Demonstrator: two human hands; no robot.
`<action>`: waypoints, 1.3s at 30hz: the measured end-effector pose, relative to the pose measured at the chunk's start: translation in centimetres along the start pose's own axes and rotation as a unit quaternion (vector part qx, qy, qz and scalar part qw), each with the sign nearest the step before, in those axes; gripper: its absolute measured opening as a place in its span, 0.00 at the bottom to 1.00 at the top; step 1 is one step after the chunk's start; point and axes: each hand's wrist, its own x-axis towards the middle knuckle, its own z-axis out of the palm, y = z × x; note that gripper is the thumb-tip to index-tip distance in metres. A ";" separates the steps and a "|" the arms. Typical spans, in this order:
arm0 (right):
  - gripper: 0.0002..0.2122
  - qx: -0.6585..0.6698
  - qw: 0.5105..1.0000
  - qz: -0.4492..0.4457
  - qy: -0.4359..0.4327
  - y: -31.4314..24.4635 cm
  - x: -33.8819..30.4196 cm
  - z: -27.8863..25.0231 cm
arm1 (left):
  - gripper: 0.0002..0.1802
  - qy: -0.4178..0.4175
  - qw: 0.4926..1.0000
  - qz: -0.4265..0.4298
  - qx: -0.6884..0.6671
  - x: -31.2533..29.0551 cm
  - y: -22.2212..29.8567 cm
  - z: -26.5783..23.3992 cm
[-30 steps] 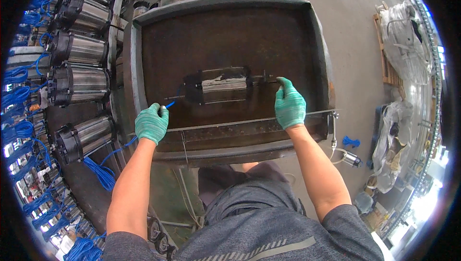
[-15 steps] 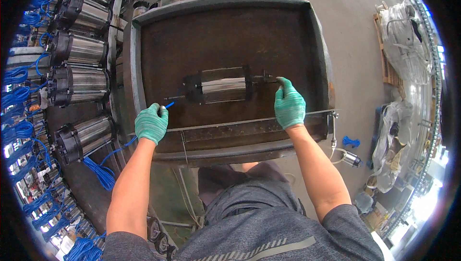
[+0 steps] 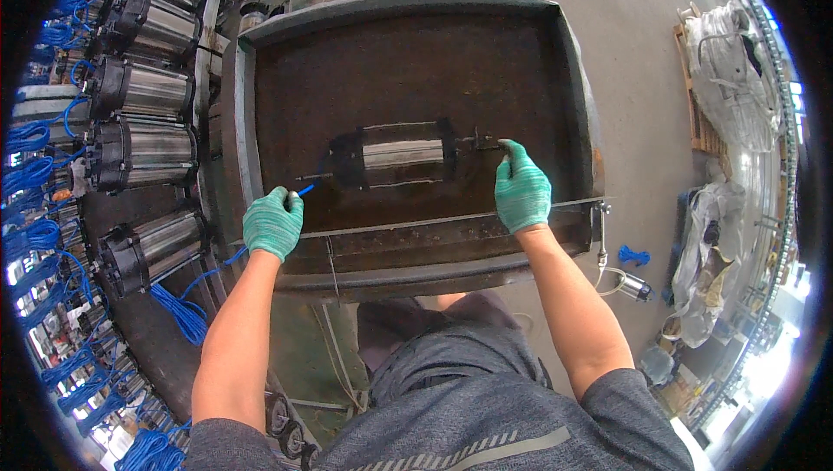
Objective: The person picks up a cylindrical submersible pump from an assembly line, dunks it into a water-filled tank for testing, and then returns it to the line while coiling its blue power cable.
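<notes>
Our left hand (image 3: 272,223), in a green knit glove, is curled shut around a thin blue cable (image 3: 304,190) at the front left rim of the metal tray (image 3: 573,63). Our right hand (image 3: 521,192), gloved the same, rests on the tray's front edge with its fingers stretched toward the shaft end of the pump motor (image 3: 401,154), touching it but not closed on it. The motor lies on its side in the middle of the tray, in dark liquid. To our left stands a row of similar motors (image 3: 143,154) with blue cable coils (image 3: 39,237).
</notes>
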 end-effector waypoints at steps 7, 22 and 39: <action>0.12 -0.007 1.000 -0.001 -0.003 -0.1 0.0 -0.1 | 0.18 0.009 1.000 0.004 0.003 0.1 -0.3 0.5; 0.12 0.010 1.000 -0.012 0.010 0.0 0.0 0.0 | 0.18 -0.001 1.000 0.001 0.000 0.0 -0.1 0.1; 0.12 0.002 1.000 -0.019 0.014 0.0 0.0 0.1 | 0.18 -0.001 1.000 0.001 0.002 0.1 -0.3 0.3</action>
